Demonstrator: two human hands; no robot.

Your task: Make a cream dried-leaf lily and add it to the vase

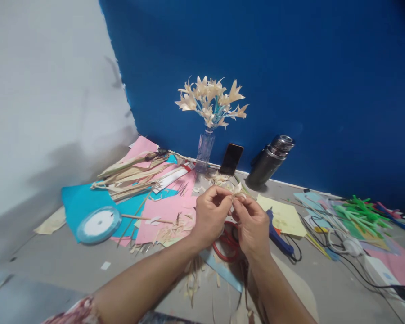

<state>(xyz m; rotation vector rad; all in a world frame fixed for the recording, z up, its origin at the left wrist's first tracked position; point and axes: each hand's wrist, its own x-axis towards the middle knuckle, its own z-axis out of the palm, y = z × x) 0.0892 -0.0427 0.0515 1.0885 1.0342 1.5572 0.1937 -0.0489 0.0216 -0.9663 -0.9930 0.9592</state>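
Between the fingertips of both hands is a small cream flower (237,189) of dried husk-like petals. My left hand (213,211) is closed in a pinch at the flower's left side. Pinching it from the right is my right hand (251,220), thumb and fingers together. The flower's base is hidden behind the fingers. Below the hands lie red-handled scissors (225,246), partly covered by the wrists. A blue glue gun (279,234) rests just right of my right hand.
A clear vase (205,150) of similar cream flowers (211,96) stands at the back, with a phone (232,159) and a dark flask (269,163) beside it. Dried husks (131,177), coloured paper and a ribbon spool (99,225) lie left. Green pipe cleaners (362,216) and cables are right.
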